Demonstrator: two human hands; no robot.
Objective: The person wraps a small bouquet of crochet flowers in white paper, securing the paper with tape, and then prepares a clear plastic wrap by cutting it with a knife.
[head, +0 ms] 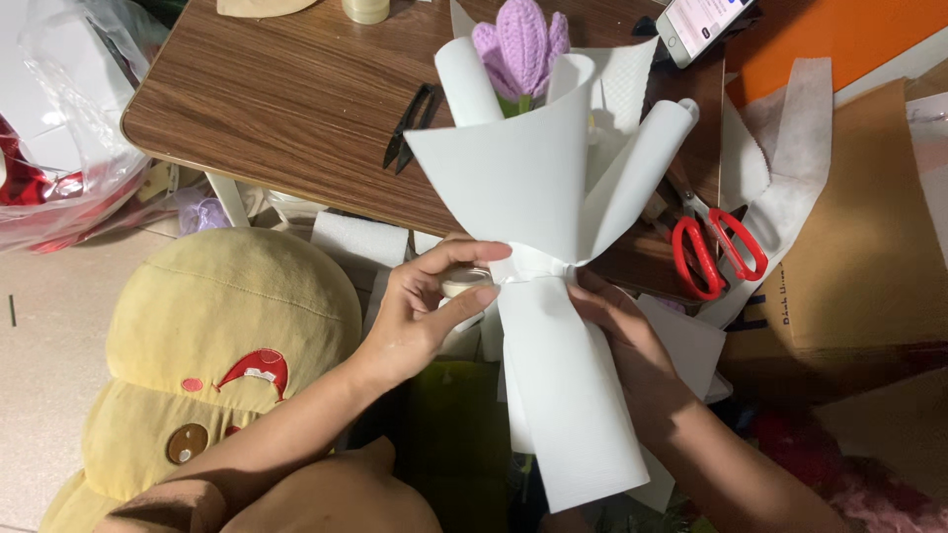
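Note:
A purple crocheted flower [521, 44] stands wrapped in white paper sheets [528, 183] that form a cone-shaped bouquet. The wrap narrows to a waist and flares again below [563, 395]. My left hand [425, 306] pinches the waist from the left, thumb and forefinger on it, and also holds a roll of clear tape [462, 286]. My right hand [617, 326] grips the waist from the right, partly behind the paper.
A wooden table [286, 109] carries black snips [410, 123], red-handled scissors [716, 252] and a phone [696, 25]. A yellow plush toy [222, 345] sits at lower left. A cardboard box [859, 247] is at right. Plastic bags [59, 128] lie at far left.

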